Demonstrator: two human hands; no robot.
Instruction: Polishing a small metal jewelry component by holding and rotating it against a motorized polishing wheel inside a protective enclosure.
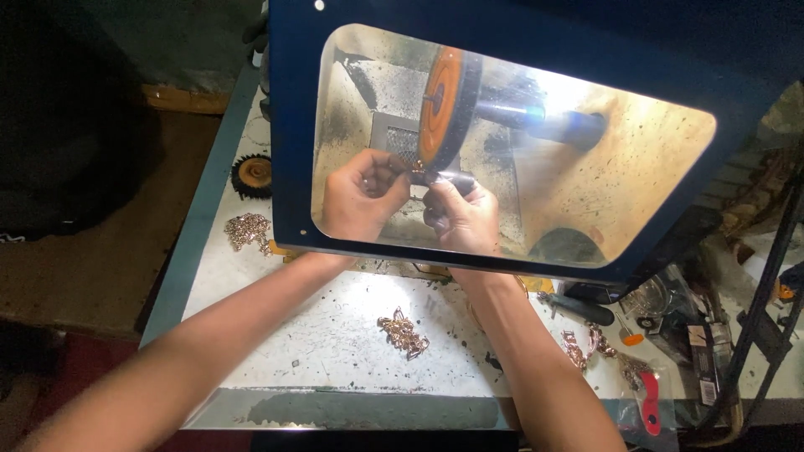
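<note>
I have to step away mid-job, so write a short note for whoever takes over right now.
Left hand and right hand are both behind the clear shield, pinching a small metal piece against the orange wheel.
One chain pile lies mid-bench, another at the left, more pieces at the right.
Done: cannot tell which piles are finished.
Left: the piece in hand is at the wheel.

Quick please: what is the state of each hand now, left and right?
Left hand: closed, pinching a small piece at the orange wheel.
Right hand: closed on the same piece.
</note>
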